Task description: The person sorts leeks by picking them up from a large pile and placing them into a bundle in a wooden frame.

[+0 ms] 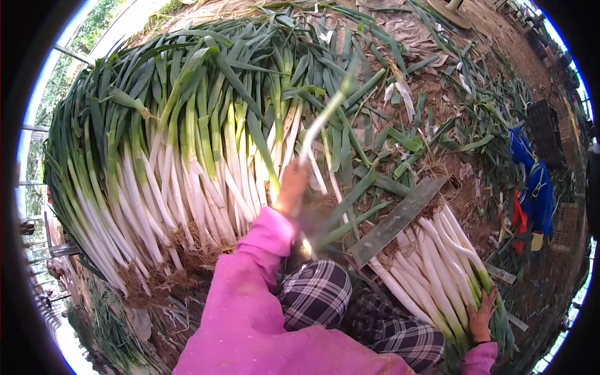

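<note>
Watching from my end, I see a single leek (324, 120) raised between the big pile and the bunch, its white shank in the left hand (294, 186) and its green end pointing up and away. That hand is closed around it, though both are blurred. The right hand (482, 315) lies over the green part of the bunch (431, 269), fingers somewhat spread; whether it grips, I cannot tell. The bunch lies at the person's right knee, white ends toward a grey board (400, 222). To the left, the pile (187, 181) stands with roots nearest the person, and loose leaves (406, 140) litter the ground beyond. I'd judge the thin shank could snap or slip if swung fast or pinched too hard. The bunch looks untied, so pressing unevenly could make it fan out, and its tips might catch on the board.
</note>
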### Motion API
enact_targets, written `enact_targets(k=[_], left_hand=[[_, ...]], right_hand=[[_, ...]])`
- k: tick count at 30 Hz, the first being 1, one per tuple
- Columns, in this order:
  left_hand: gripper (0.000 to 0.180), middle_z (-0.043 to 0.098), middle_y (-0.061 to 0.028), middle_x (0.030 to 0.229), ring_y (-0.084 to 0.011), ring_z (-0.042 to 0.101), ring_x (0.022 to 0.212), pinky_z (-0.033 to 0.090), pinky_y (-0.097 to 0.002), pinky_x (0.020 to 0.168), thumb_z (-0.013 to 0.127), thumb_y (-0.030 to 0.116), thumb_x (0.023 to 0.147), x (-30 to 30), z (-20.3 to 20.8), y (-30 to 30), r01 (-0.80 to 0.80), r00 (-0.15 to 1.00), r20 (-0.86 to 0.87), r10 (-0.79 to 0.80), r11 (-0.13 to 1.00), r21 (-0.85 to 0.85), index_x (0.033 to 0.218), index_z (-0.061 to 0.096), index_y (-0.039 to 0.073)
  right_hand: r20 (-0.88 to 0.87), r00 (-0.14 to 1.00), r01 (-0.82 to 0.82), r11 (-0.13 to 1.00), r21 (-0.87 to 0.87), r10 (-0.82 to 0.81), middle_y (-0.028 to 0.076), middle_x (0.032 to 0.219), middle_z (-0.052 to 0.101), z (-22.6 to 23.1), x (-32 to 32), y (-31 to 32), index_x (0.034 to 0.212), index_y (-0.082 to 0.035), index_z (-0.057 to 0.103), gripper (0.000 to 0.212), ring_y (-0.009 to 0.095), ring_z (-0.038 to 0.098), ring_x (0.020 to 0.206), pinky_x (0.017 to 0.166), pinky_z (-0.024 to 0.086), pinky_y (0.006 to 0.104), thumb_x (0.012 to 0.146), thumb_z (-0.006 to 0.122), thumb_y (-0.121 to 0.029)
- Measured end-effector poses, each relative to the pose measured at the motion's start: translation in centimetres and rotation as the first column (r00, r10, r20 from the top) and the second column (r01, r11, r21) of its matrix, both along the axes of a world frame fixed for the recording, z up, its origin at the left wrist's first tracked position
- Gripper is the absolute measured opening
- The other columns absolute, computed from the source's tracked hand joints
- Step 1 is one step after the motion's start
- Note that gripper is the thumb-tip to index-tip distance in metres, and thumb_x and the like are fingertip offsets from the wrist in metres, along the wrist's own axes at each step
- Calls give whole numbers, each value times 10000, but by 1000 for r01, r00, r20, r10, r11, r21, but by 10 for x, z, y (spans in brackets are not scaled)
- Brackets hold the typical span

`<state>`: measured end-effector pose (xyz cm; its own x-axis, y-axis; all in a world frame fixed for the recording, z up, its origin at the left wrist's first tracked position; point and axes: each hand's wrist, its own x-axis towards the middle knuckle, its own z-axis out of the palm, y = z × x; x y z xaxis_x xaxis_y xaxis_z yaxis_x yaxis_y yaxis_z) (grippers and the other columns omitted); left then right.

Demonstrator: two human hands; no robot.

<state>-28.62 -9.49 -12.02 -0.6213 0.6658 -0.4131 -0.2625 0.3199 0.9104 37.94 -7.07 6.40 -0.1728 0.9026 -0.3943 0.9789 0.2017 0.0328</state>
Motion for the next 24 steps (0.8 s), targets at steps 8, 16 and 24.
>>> enact_targets(k=[8,16,24], left_hand=[[303,665,-200,739,-246,681,669,522,-346,581,620,204,835,-50,-80,-84,-173,647,-709,-281,851,-495,948,582,-75],[433,672,-195,915,-263,666,769,523,-309,663,681,161,808,43,-87,-89,-73,905,-392,-163,850,-522,1186,571,-17],[442,663,-272,915,-336,662,876,499,-378,793,665,274,807,-97,-79,-86,-84,859,-511,-33,976,-203,1044,615,-96]], right_hand=[[17,1000,12,1000,4,-12,144,1568,90,0,-9,3,1398,-121,354,751,387,64,1437,1055,71,692,831,552,-570],[1,1000,15,1000,22,-15,131,1571,87,-2,0,0,1407,-143,354,741,383,75,1437,1054,74,695,819,599,-521],[-61,998,-20,998,52,23,119,1572,102,-23,-19,6,1402,-140,367,718,366,91,1439,1064,78,684,804,636,-433]])
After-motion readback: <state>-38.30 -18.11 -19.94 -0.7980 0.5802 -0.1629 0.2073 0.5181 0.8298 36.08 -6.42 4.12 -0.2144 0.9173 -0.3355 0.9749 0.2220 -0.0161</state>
